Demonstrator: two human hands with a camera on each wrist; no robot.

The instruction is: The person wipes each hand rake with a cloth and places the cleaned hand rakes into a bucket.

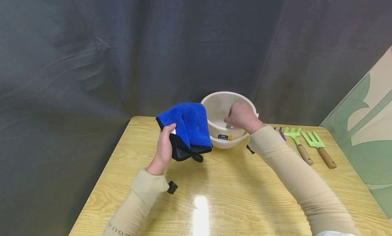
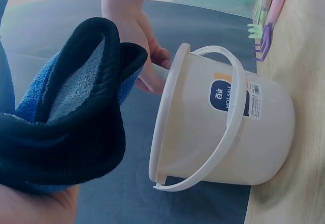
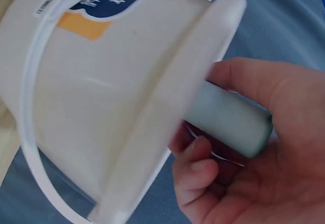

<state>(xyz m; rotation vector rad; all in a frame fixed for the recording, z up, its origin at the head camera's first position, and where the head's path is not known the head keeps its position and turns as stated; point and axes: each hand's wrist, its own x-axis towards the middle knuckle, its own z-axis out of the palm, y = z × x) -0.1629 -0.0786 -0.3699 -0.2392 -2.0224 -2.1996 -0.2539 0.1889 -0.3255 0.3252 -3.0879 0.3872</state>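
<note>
My left hand [image 1: 165,146] grips a folded blue cloth [image 1: 193,123] with black edging, a grey underside and a black hanging loop. It holds the cloth raised over the table, left of a white bucket [image 1: 214,110]. My right hand [image 1: 242,117] is at the bucket's mouth. In the right wrist view, its fingers and thumb curl round a pale grey-green cylindrical handle [image 3: 228,120]. The far end of that handle is hidden behind the bucket's rim. A white bail [image 2: 231,132] hangs down the bucket's labelled side in the left wrist view.
Right of the bucket lie a light green hand rake [image 1: 293,134] and a green hand fork [image 1: 324,156], both wooden-handled. A purple-tined tool [image 2: 266,41] with a pink handle lies beside them. Behind the wooden table [image 1: 229,202] hangs a dark curtain [image 1: 190,52].
</note>
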